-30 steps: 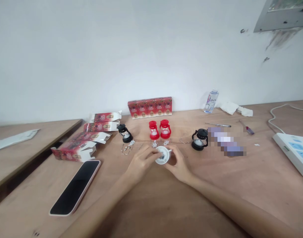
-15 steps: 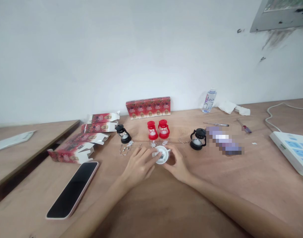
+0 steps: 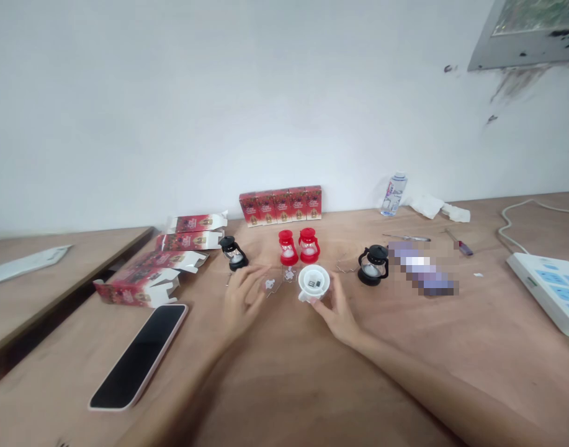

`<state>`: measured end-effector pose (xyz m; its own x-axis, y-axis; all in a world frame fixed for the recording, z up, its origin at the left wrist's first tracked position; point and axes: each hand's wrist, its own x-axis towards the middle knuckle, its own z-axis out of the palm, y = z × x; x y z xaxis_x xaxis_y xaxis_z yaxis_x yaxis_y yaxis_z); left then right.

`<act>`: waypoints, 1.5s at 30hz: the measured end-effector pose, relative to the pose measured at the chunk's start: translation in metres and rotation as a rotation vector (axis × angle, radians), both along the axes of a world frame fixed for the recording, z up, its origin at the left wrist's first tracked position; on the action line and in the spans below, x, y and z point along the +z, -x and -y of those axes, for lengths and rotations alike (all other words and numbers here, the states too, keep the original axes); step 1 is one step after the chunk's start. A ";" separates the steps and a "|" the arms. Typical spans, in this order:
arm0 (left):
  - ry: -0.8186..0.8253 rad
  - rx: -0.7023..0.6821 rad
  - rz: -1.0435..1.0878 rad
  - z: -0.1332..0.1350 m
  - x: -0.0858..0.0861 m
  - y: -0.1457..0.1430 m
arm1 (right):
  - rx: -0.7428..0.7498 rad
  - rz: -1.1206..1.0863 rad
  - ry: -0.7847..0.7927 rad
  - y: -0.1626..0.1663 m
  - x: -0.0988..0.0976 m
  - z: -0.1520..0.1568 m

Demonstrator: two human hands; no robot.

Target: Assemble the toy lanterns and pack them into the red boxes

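Note:
My right hand (image 3: 336, 308) grips a small white lantern (image 3: 313, 282), turned so its round underside with a dark battery slot faces me. My left hand (image 3: 241, 296) is to its left, blurred by motion, fingers pinched on a small clear plastic piece (image 3: 272, 285). Just behind stand two red lanterns (image 3: 299, 246) with small white parts in front of them. A black lantern (image 3: 233, 252) is at the left and another black lantern (image 3: 372, 264) at the right.
A phone (image 3: 139, 354) lies face up at the left front. Opened red boxes (image 3: 147, 277) lie left; a row of shut red boxes (image 3: 281, 205) stands by the wall. A bottle (image 3: 393, 194), cloth (image 3: 435, 207), screwdrivers (image 3: 457, 243) and a power strip (image 3: 547, 288) are to the right.
My left hand has come off the white lantern and moved left with a clear piece. The right hand has tipped the lantern's underside up toward me.

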<state>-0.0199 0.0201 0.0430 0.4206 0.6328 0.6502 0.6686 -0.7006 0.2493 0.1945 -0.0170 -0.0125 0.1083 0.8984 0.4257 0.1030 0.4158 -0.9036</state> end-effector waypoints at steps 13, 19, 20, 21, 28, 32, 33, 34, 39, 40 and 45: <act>0.490 0.071 -0.062 -0.038 -0.020 0.004 | 0.088 -0.077 0.071 0.001 -0.001 -0.001; 0.597 0.080 0.232 -0.039 -0.020 0.003 | 0.099 -0.079 0.082 0.002 0.000 -0.001; 0.632 0.070 0.295 -0.038 -0.019 0.003 | 0.100 -0.077 0.083 0.002 0.001 -0.001; 0.707 0.048 0.394 -0.036 -0.016 0.003 | 0.101 -0.075 0.082 0.002 0.001 -0.001; 1.431 -0.105 1.370 -0.013 0.014 -0.015 | 0.097 -0.029 0.052 0.002 0.002 0.000; 1.453 -0.188 1.372 0.000 0.020 -0.025 | 0.088 0.032 0.009 0.001 0.003 0.000; 1.452 -0.205 1.351 0.002 0.020 -0.027 | 0.086 0.044 0.001 0.001 0.003 0.001; 1.441 -0.215 1.331 0.003 0.020 -0.029 | 0.085 0.056 -0.005 0.001 0.003 0.001; 1.192 -0.240 1.181 0.011 0.020 -0.034 | 0.108 0.092 -0.035 0.000 0.003 0.001; 1.120 -0.240 1.130 0.013 0.021 -0.035 | 0.113 0.097 -0.044 0.000 0.003 0.001; 0.850 -0.133 0.880 0.020 0.029 -0.039 | 0.117 0.115 -0.062 0.000 0.004 0.001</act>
<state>0.0187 0.0004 0.0720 0.1409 0.9791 0.1467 -0.0216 -0.1451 0.9892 0.1944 -0.0179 -0.0085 -0.0477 0.8734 0.4847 0.1519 0.4859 -0.8607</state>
